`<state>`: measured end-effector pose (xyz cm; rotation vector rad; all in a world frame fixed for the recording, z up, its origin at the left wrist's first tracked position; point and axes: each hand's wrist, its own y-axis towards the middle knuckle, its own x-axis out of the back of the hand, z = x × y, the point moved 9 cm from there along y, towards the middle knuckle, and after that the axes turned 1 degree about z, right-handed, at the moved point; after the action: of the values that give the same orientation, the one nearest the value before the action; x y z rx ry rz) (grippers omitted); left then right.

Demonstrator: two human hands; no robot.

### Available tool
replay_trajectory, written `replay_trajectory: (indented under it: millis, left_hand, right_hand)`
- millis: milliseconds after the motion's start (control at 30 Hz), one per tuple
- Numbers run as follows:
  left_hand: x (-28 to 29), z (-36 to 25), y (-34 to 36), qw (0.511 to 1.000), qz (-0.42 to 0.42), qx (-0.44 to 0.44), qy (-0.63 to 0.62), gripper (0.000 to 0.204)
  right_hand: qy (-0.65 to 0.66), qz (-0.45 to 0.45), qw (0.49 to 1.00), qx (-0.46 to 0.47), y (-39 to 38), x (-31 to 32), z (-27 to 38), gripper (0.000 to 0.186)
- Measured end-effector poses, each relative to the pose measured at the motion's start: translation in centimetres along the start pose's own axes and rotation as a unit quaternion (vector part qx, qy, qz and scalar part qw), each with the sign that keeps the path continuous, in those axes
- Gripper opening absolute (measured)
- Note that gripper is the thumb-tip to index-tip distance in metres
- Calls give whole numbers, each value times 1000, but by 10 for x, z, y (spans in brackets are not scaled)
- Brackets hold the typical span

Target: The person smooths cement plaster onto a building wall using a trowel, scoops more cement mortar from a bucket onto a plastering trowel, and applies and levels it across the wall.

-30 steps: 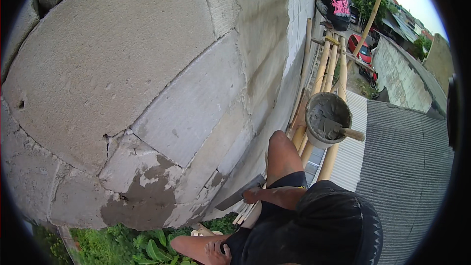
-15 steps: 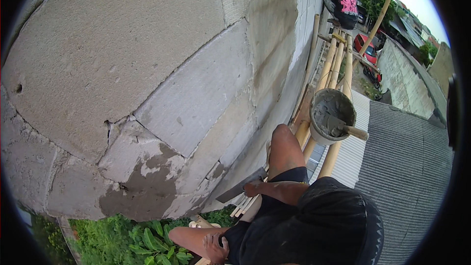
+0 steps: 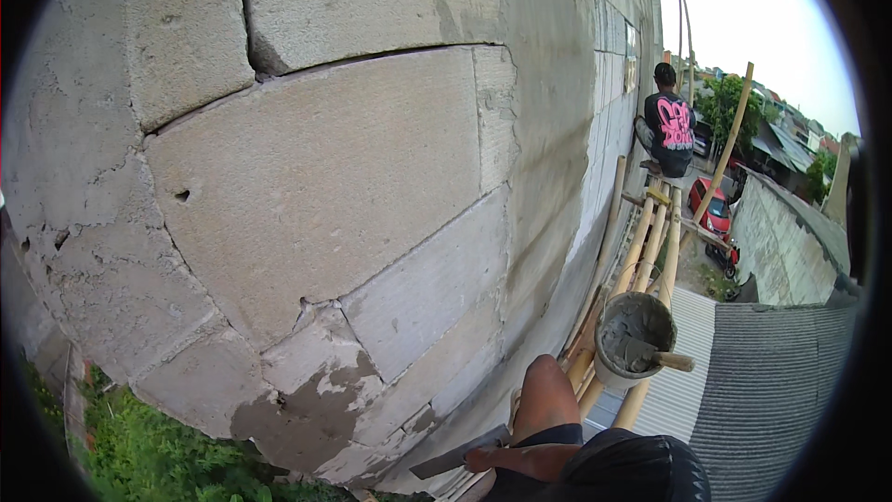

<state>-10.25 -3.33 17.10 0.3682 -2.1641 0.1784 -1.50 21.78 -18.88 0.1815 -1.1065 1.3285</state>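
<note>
Below, in the head view, my right hand (image 3: 481, 460) is closed at one end of a flat grey tool (image 3: 457, 455), whose thin blade slants out toward the foot of the block wall (image 3: 321, 195); whether blade and wall touch, I cannot tell. My left hand lies outside the view, so I cannot tell its grip. The tool sits just beside my bare knee (image 3: 546, 400), near the lower edge. Beyond the knee, a bucket (image 3: 617, 374) stands on bamboo poles (image 3: 671, 256) and holds wet grey mortar (image 3: 641, 316); a trowel (image 3: 673, 362) rests in it, its wooden handle projecting over the rim to the right. On the wall, large pale blocks meet at rough joints, and a dark grey patch (image 3: 311, 416) spreads across the lower courses. Farther along the poles, a co-worker (image 3: 671, 125) in a black shirt with pink print sits, back turned to me. Right of the poles lie a dark corrugated roof (image 3: 771, 372) and, farther off, a red car (image 3: 713, 211); green plants (image 3: 167, 451) fill the lower left.
</note>
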Motion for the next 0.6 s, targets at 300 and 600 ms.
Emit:
replay_trajectory:
  millis: [300,600]
  left_hand:
    - [12,-16,12,995,-44,-79,-28,31]
    - [-38,21,29,997,44,-60,-5,31]
  right_hand:
    - [-269,-16,960,77,55,15,-136,34]
    - [-300,25,940,162,-49,-33,-116,31]
